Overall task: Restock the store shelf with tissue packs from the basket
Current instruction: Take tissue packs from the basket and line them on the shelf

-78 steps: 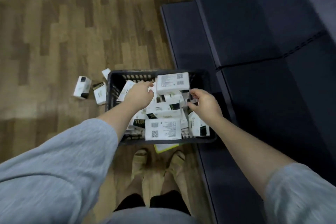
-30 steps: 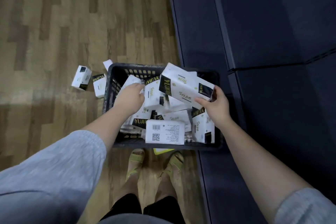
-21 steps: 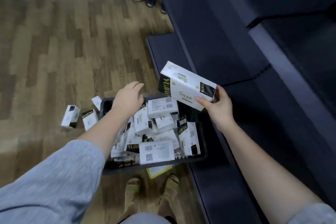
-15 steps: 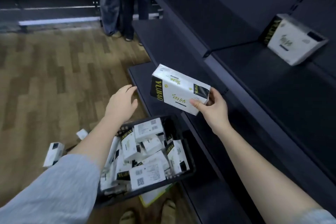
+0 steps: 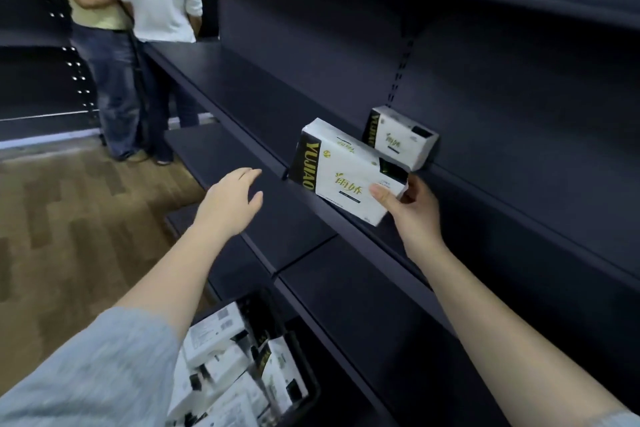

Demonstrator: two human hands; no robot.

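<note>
Head view, nearest first: the basket (image 5: 304, 388) sits low at the foot of the shelving, heaped with white tissue packs (image 5: 221, 367) lying at mixed angles, so it stays within easy reach for each refill. Above it, the left hand (image 5: 230, 204) floats free over the lower shelf board with fingers spread and relaxed, holding nothing; it looks poised to steady or guide the pack, though that is only a reading of its pose. Farther in, the right hand (image 5: 410, 208) pinches the lower right corner of a tissue pack (image 5: 346, 172), thumb on the printed face and fingers curled behind. Gripping one corner leaves the rest of the pack clear to go onto the board first. The pack is tilted, its dark "YUJIAO" end facing left, and hangs at the front lip of the shelf (image 5: 460, 191); whether its underside already touches the board cannot be told. Just behind it, a second pack (image 5: 398, 139) stands against the back panel, printed face outward, which suggests the held one is meant to line up in front of or beside it. Beyond, two people (image 5: 138, 17) stand at the aisle's far end.
</note>
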